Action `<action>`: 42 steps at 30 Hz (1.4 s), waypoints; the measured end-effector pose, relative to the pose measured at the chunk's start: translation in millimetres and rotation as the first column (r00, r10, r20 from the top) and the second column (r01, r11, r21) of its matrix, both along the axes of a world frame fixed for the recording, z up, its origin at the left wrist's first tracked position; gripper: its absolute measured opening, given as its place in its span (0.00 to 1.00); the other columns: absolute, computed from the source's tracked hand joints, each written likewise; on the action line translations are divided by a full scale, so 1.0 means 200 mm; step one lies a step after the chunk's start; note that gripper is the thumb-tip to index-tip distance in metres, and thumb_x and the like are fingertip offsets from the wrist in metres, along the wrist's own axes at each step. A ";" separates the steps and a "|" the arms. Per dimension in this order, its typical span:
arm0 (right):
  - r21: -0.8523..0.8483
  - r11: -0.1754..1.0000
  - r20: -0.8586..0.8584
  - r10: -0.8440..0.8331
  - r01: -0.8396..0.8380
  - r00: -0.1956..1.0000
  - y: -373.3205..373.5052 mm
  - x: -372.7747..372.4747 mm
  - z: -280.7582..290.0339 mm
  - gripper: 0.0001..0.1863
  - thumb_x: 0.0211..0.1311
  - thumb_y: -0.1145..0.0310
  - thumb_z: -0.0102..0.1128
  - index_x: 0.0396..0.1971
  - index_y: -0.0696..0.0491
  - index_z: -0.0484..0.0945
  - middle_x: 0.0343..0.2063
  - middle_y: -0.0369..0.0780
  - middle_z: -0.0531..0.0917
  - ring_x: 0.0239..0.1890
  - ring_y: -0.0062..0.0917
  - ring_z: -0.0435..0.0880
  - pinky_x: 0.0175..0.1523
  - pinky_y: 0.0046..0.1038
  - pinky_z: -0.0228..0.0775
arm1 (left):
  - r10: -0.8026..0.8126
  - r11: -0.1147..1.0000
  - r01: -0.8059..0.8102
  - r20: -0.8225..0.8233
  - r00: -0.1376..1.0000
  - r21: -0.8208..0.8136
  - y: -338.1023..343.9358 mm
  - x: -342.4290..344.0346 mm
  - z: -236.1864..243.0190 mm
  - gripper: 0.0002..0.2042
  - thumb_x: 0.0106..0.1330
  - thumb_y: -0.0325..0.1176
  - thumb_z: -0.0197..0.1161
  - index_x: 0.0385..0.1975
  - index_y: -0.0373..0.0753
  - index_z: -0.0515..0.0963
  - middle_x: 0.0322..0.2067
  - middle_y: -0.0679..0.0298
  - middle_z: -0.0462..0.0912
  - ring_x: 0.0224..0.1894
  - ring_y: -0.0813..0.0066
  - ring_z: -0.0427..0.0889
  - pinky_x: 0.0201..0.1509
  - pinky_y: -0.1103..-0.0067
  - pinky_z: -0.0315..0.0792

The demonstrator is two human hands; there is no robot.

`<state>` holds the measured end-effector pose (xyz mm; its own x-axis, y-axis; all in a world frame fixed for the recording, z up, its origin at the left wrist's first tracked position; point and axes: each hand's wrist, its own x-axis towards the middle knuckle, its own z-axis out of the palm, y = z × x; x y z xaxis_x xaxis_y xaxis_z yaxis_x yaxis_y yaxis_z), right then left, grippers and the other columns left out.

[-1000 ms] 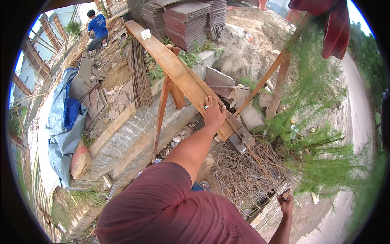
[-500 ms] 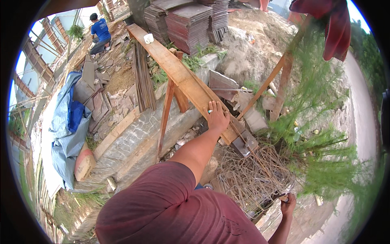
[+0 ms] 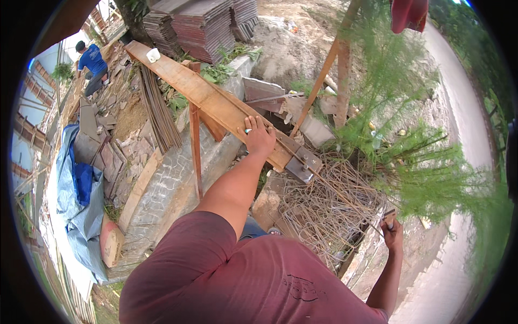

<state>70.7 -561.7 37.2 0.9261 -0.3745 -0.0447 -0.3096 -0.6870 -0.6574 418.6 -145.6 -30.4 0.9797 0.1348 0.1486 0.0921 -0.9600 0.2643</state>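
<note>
My left hand [image 3: 258, 134], a ring on one finger, lies palm down on a long wooden plank [image 3: 183, 86], its fingers stretched out beside a thin metal rod. This rod runs along the plank and over a dark metal plate [image 3: 304, 165] with pegs at the near end. Off to the right, my right hand [image 3: 393, 235] is closed around a short brown piece [image 3: 389, 216], close to where thin rods end. Whether that piece joins the rod, I cannot tell. A tangle of bent metal rods [image 3: 324, 208] lies below the plate.
Wooden legs [image 3: 195, 151] prop the plank, which bears a small white object [image 3: 153, 55]. Stacked tiles [image 3: 202, 32] stand behind it. A bundle of rods [image 3: 158, 108] and a blue tarp [image 3: 81, 200] lie left. Farther off, a person in blue [image 3: 93, 62] crouches. Feathery green branches [image 3: 415, 156] spread right.
The view has shifted, so the plank and surroundings sit farther left and higher. My left hand stays on the plank; my right hand, still holding the brown piece, appears slightly higher and farther right.
</note>
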 end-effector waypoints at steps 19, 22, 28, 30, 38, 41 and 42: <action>-0.472 0.824 -0.166 0.267 -0.314 0.949 0.22 0.51 0.27 0.16 0.52 0.56 0.64 0.29 0.52 0.74 0.22 0.45 0.81 0.29 0.41 0.81 0.34 0.42 0.71 | 0.005 0.993 -0.003 -0.023 1.000 0.117 0.01 0.01 -0.03 0.30 0.66 0.45 0.45 0.65 0.36 0.57 0.68 0.52 0.54 0.72 0.61 0.47 0.69 0.49 0.37; -0.431 0.823 -0.355 0.223 -0.371 0.908 0.22 0.65 0.19 0.15 0.52 0.56 0.64 0.29 0.51 0.72 0.21 0.45 0.80 0.29 0.44 0.80 0.35 0.41 0.71 | 0.011 0.991 -0.009 -0.014 1.000 0.136 0.03 0.01 -0.04 0.30 0.66 0.45 0.44 0.66 0.36 0.57 0.68 0.53 0.54 0.72 0.61 0.47 0.69 0.50 0.37; -0.520 0.739 -0.173 0.399 -0.428 0.901 0.13 0.91 -0.09 0.12 0.42 0.62 0.64 0.25 0.51 0.71 0.19 0.44 0.78 0.28 0.43 0.80 0.34 0.43 0.70 | 0.005 0.994 -0.003 -0.018 1.000 0.105 0.00 0.02 -0.02 0.30 0.66 0.46 0.45 0.65 0.37 0.57 0.68 0.54 0.54 0.72 0.61 0.46 0.69 0.50 0.36; -0.548 0.691 -0.176 0.456 -0.472 0.872 0.14 0.99 -0.12 0.12 0.41 0.63 0.64 0.24 0.51 0.71 0.19 0.44 0.78 0.28 0.42 0.79 0.34 0.43 0.70 | 0.008 0.995 -0.006 -0.022 1.000 0.100 0.00 0.01 -0.01 0.30 0.65 0.46 0.45 0.65 0.37 0.57 0.68 0.54 0.54 0.72 0.61 0.45 0.69 0.50 0.36; -0.569 0.468 -0.233 0.697 -0.676 0.678 0.17 1.35 -0.14 0.10 0.39 0.65 0.64 0.24 0.49 0.75 0.20 0.39 0.78 0.30 0.38 0.79 0.36 0.39 0.69 | 0.010 0.997 -0.008 -0.025 1.000 0.079 0.00 0.02 -0.01 0.30 0.65 0.46 0.45 0.65 0.37 0.57 0.68 0.54 0.53 0.72 0.61 0.45 0.69 0.49 0.35; -0.563 0.403 -0.218 0.769 -0.721 0.601 0.19 1.47 -0.14 0.09 0.39 0.67 0.64 0.26 0.47 0.77 0.22 0.37 0.79 0.32 0.35 0.79 0.38 0.37 0.67 | 0.017 0.996 -0.015 -0.024 1.000 0.082 0.00 0.02 -0.02 0.31 0.65 0.46 0.45 0.66 0.37 0.56 0.68 0.54 0.53 0.72 0.60 0.45 0.69 0.49 0.34; -0.564 0.398 -0.189 0.791 -0.724 0.582 0.20 1.50 -0.13 0.09 0.39 0.68 0.64 0.25 0.46 0.76 0.22 0.37 0.78 0.32 0.35 0.79 0.38 0.37 0.68 | 0.017 0.996 -0.014 -0.028 0.999 0.084 0.01 0.02 -0.02 0.31 0.64 0.46 0.45 0.66 0.37 0.56 0.68 0.54 0.53 0.72 0.60 0.45 0.69 0.49 0.34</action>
<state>370.3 -522.2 10.6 0.8264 0.5630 0.0002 0.5611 -0.8236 -0.0830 421.8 -144.5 -34.8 0.9815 0.1384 0.1321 0.1136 -0.9771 0.1802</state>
